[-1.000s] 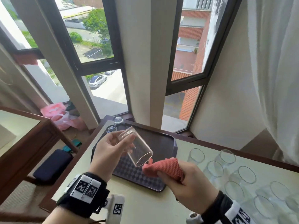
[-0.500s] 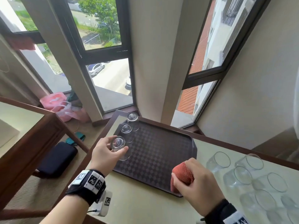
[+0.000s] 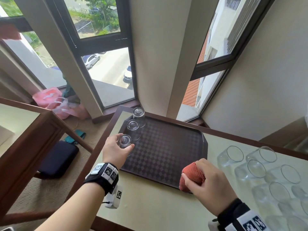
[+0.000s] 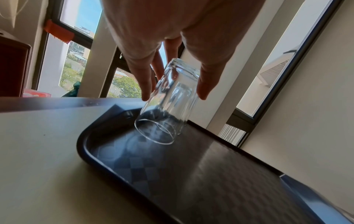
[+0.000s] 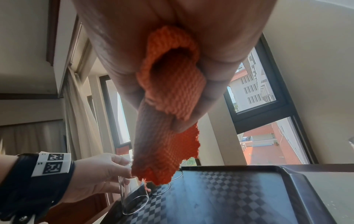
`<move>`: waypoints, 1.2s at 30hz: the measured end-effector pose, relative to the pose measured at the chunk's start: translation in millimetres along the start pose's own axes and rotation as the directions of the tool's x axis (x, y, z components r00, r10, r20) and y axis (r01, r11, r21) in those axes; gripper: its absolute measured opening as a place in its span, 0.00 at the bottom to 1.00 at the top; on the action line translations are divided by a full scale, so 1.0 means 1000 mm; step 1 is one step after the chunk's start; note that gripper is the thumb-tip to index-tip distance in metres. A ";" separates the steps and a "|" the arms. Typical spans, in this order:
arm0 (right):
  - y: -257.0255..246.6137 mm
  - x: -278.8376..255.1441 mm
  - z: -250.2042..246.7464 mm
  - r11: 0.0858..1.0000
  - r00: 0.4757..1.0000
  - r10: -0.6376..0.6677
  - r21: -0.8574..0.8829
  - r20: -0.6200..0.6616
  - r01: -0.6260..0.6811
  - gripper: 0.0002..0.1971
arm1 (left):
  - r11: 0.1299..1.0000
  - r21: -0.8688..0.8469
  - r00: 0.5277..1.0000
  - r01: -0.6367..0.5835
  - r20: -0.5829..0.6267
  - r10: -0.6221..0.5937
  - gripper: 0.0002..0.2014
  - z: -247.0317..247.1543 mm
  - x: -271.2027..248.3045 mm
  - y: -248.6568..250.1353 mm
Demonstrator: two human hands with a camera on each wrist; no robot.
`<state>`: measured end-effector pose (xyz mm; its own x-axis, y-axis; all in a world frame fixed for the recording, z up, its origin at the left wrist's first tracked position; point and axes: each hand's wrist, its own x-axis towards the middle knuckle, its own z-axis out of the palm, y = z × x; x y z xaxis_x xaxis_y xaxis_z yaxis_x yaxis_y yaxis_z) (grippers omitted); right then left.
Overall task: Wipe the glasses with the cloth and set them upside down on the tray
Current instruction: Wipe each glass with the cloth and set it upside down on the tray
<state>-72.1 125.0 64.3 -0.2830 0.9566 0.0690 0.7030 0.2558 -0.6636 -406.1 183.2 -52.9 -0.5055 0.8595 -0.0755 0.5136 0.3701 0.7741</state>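
My left hand [image 3: 115,151] has fingers and thumb round an upside-down glass tumbler [image 3: 124,142], tilted, rim just above the checkered tray [image 3: 166,152] near its left edge. My right hand [image 3: 210,182] is clenched on the balled orange cloth [image 3: 193,175] over the bench [image 3: 150,205].

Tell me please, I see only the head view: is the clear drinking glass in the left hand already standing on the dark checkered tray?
Observer: Not yet. In the left wrist view the clear drinking glass is mouth down but tilted, its rim just above the dark checkered tray.
Operator: How does the left hand hold it?
Observer: The left hand grips its closed base end, fingers on one side, thumb on the other.
Operator: And the orange cloth, is it fully bunched in the right hand?
Observer: No. The right wrist view shows the right hand gripping the orange woven cloth with a loose end hanging below the fingers.
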 end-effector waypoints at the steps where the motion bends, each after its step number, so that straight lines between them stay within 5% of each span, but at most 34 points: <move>1: 0.001 -0.001 -0.001 1.000 1.000 0.008 -0.002 -0.003 -0.008 0.10 | 1.000 0.001 1.000 -0.002 -0.004 0.002 0.31 0.002 0.000 0.000; 15: 0.018 -0.019 -0.013 0.999 0.999 0.044 -0.010 -0.022 -0.044 0.08 | 0.998 -0.029 0.999 0.050 -0.012 -0.051 0.32 0.016 0.002 0.013; 20: 0.023 -0.026 -0.024 0.999 0.998 0.042 0.014 -0.050 -0.042 0.08 | 0.990 -0.015 0.990 0.138 0.018 -0.137 0.50 0.011 -0.002 0.024; 22: 0.024 -0.029 -0.033 1.000 0.996 0.018 0.021 -0.090 -0.017 0.09 | 0.986 0.019 0.985 0.165 -0.054 -0.164 0.53 0.006 -0.014 0.034; 25: 0.026 -0.035 -0.050 1.000 0.985 -0.004 0.013 -0.175 0.006 0.18 | 1.000 -0.023 0.981 0.003 -0.195 -0.008 0.37 0.007 -0.051 0.059; 27: 0.030 -0.040 -0.062 1.000 0.970 -0.016 -0.005 -0.241 0.015 0.15 | 0.986 -0.049 0.975 -0.156 -0.166 0.146 0.28 0.016 -0.077 0.083; 32: 0.049 -0.059 -0.093 0.999 0.935 0.022 -0.029 -0.353 -0.034 0.14 | 0.888 -0.130 0.885 -0.441 0.104 0.455 0.20 0.081 -0.109 0.142; 36: 0.065 -0.077 -0.120 0.996 0.912 0.066 -0.031 -0.404 -0.086 0.14 | 0.840 -0.048 0.759 -0.541 0.403 0.512 0.28 0.151 -0.118 0.194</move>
<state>73.1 84.8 105.2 0.0523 0.9459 0.3201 0.7448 0.1766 -0.6435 -142.1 206.8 11.1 0.1587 0.9836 0.0858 0.6714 -0.1712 0.7210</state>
